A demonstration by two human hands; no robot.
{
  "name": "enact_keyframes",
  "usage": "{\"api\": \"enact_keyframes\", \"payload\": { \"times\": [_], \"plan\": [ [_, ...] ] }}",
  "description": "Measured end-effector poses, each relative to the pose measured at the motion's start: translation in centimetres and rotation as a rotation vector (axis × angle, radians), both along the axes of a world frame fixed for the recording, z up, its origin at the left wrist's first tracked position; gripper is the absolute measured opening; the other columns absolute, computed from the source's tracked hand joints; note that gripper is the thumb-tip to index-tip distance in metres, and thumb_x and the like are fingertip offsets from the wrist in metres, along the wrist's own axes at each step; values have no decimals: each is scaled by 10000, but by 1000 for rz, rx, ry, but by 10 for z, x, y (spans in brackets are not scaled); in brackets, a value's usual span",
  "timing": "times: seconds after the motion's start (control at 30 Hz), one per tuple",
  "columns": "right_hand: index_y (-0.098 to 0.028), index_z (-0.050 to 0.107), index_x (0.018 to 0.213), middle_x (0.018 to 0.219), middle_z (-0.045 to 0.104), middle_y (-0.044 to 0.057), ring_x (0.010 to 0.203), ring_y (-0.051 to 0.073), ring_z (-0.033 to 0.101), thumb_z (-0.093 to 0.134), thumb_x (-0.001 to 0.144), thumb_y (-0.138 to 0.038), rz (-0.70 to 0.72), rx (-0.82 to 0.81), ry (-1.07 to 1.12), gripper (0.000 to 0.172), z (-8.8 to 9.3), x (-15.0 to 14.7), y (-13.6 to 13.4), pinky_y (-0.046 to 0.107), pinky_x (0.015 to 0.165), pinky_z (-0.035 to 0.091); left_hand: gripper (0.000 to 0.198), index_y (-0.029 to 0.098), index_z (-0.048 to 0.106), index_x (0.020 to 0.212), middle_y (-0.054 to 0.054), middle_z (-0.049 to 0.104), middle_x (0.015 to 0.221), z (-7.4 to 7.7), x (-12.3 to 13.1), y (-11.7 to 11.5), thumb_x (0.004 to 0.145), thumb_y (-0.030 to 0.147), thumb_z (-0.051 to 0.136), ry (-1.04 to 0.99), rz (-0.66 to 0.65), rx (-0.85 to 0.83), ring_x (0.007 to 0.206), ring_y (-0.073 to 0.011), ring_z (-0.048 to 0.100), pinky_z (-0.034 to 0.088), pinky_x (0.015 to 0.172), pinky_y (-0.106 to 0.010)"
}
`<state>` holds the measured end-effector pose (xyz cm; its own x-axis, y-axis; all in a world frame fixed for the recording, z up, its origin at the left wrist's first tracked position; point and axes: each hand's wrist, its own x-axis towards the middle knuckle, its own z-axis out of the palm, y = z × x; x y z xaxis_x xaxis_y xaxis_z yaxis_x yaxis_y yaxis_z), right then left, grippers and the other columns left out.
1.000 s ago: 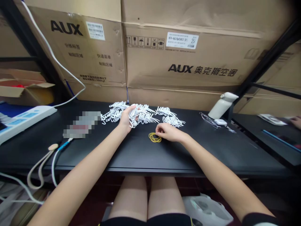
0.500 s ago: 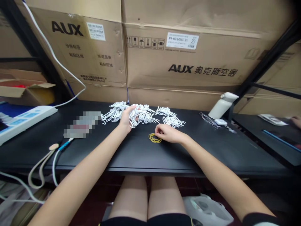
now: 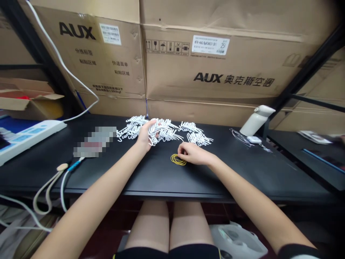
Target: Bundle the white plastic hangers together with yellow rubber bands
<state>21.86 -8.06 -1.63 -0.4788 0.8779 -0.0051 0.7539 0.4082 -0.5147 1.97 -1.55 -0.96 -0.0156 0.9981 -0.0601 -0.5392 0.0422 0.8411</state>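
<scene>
My left hand (image 3: 145, 136) is closed around a bunch of white hooks (image 3: 153, 138), thin and curved at the ends. More white hooks lie in piles on both sides of it, one pile (image 3: 130, 131) to the left and another pile (image 3: 199, 138) to the right. Nearer the front of the table is a small heap of yellow rubber bands (image 3: 175, 160). The fingertips of my right hand (image 3: 194, 153) are pinched together at the heap's right edge, on a rubber band. The fingers hide part of the heap.
A white bottle (image 3: 257, 120), glasses (image 3: 239, 137) and a small white case (image 3: 253, 140) stand at the right. To the left are a blurred-out flat object (image 3: 97, 142) with a cable and a power strip (image 3: 32, 138). Cardboard (image 3: 172, 86) closes off the back.
The view has shifted very slightly. Both hands stay in nearly the same place, the left on the hooks and the right at the rubber bands.
</scene>
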Motion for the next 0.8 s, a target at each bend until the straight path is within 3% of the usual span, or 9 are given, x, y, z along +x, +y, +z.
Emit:
{"api": "enact_keyframes", "payload": {
  "times": [0.2,0.37,0.53,0.8],
  "plan": [
    [-168,574,772,797,691,52,716,153,626,570,817,-217,65,-245,231,67,4,6,1,255,637,468,105,107,606,744,-28,642,634,1,0,0,713,207,616,-9,-14,0,455,-80,537,374,368,-166],
    [-161,588,759,734,694,49,686,150,637,625,784,-243,5,-279,343,93,-1,6,8,257,638,482,129,124,619,786,-20,637,626,2,1,-1,696,215,628,-3,-8,-11,443,-83,519,367,377,-183],
    [-138,643,773,698,671,32,630,130,599,730,680,-265,30,-340,300,180,-3,7,11,239,596,444,131,117,627,777,-23,628,602,2,1,-1,704,226,623,2,-13,-6,463,-90,529,369,389,-184],
    [-143,633,759,700,642,20,618,126,553,610,776,-246,113,-220,155,107,-1,8,6,244,574,415,98,113,596,759,-8,607,564,3,1,-1,737,209,601,-14,-36,8,415,-68,492,347,363,-164]
  ]
}}
